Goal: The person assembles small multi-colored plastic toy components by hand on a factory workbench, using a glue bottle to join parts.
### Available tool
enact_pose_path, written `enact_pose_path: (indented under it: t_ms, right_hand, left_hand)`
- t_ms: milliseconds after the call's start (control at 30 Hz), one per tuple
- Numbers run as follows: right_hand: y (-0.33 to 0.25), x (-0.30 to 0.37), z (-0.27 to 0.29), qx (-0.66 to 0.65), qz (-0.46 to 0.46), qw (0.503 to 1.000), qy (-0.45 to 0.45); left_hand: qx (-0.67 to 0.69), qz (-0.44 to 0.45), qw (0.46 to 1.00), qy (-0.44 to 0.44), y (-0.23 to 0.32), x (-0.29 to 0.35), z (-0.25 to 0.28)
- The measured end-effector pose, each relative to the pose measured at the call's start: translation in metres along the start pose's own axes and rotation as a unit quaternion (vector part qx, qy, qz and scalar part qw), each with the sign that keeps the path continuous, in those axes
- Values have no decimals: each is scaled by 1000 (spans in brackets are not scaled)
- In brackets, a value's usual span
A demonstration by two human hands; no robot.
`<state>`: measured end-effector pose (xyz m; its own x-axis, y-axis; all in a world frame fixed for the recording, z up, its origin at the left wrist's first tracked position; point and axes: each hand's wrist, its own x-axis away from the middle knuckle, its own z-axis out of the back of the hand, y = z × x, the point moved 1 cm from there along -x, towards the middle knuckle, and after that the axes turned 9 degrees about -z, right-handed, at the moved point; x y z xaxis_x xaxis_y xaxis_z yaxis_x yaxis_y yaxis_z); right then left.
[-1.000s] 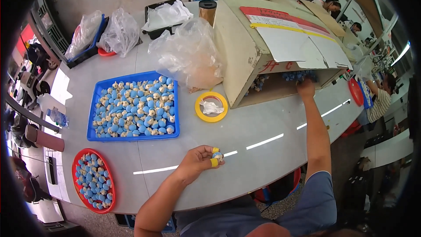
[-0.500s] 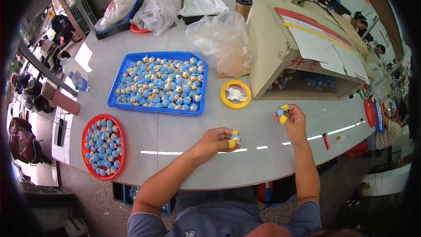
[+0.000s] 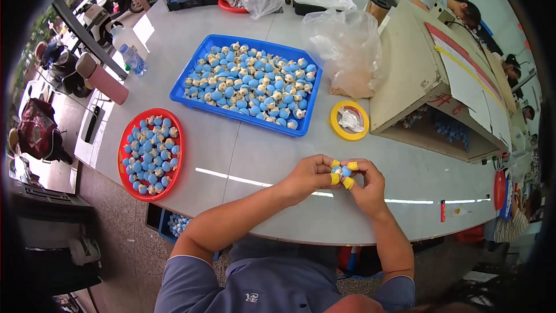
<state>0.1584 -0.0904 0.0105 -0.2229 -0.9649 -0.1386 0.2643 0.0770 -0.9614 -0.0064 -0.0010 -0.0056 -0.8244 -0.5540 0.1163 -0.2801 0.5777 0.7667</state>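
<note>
My left hand (image 3: 311, 178) pinches a small cream-and-blue piece (image 3: 337, 170), perhaps a doll head, above the table. Between the fingertips of my right hand (image 3: 367, 188) is a small blue piece (image 3: 346, 171). The two pieces meet, though the fingers hide most of both. Yellow covers wrap the thumb and a fingertip of each hand. Beyond my hands, a blue tray (image 3: 243, 117) holds many cream-and-blue pieces like the left one. A red round tray (image 3: 180, 162) at the left holds more of them.
A yellow tape roll (image 3: 348, 134) lies beyond my right hand, near a clear plastic bag (image 3: 347, 46). An open-fronted box (image 3: 405, 81) with blue pieces inside stands at the right. A red pen-like object (image 3: 443, 211) lies near the right front edge. Other people sit at the far right.
My right hand has moved left with its blue piece, and my left hand slightly right, so both pieces now meet. The whole view has shifted and tilted.
</note>
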Motion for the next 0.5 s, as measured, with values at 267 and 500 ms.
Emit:
enact_pose_path:
  t_ms: [267,500]
  right_hand:
    - [-6,2,6,71,32,997,1]
    - [-3,0,7,87,40,995,-4]
  left_hand:
    - [-50,-20,999,11,-6,-4,0]
    - [3,22,1000,4,-1,-3,-2]
